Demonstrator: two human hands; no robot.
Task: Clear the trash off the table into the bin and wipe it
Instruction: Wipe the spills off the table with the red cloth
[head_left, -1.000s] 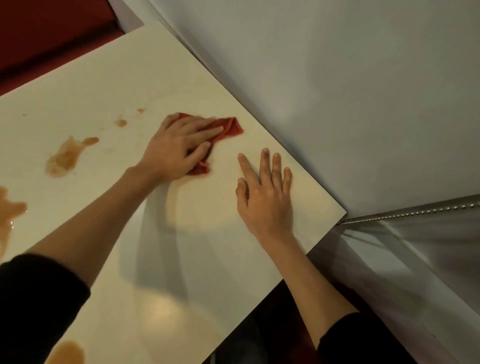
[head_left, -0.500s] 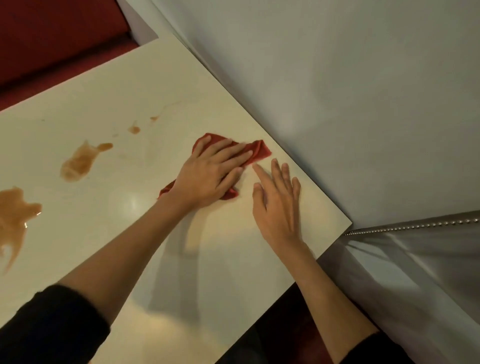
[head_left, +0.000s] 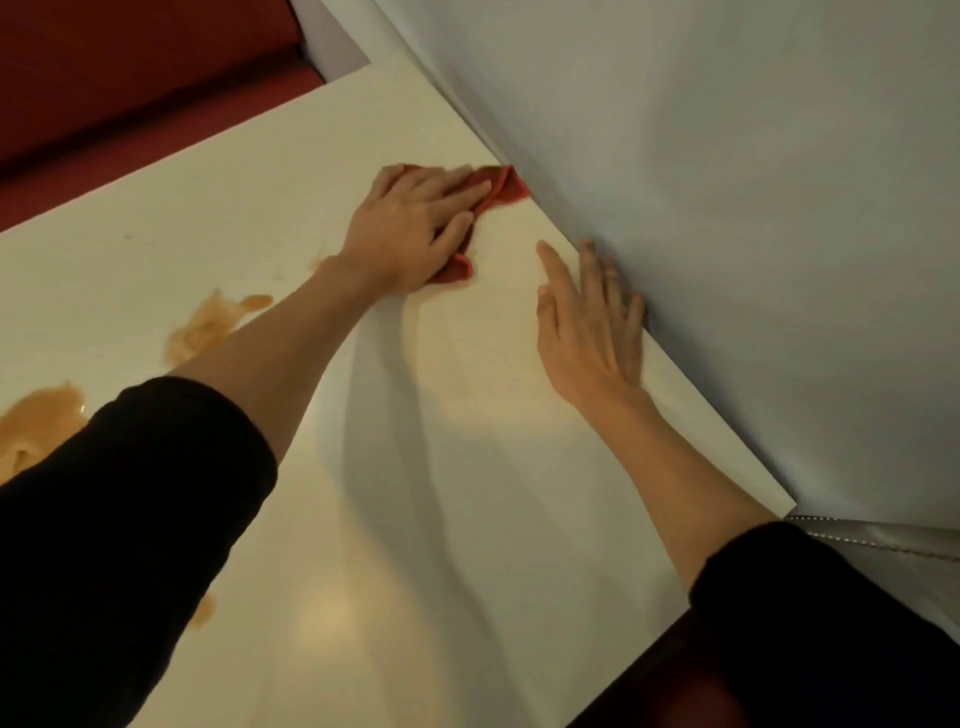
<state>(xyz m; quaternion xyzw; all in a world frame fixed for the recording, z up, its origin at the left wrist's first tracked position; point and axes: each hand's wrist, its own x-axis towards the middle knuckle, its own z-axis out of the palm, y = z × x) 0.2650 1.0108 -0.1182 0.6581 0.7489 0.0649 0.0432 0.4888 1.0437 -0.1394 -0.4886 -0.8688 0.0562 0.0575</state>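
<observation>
Left hand (head_left: 415, 228) flat, fingers slightly spread, pressing the red cloth (head_left: 506, 189) onto the counter (head_left: 467, 493). The cloth bunches out past the fingertips and reaches the wall (head_left: 727, 208). Right hand (head_left: 592, 332) is near, to the left hand's right: fingers straight, palm down on the counter, outer edge against the wall. Brown spill (head_left: 208, 325) sits left of the left forearm, unwiped.

Most of our cloth (head_left: 503, 188) hidden under our left hand (head_left: 410, 234), our left sleeve (head_left: 130, 499) covering part of the big spill (head_left: 39, 421), which the left edge also cuts, tabletop (head_left: 441, 519) cut off left and below, fingertips of our right hand (head_left: 592, 338) blurred.
</observation>
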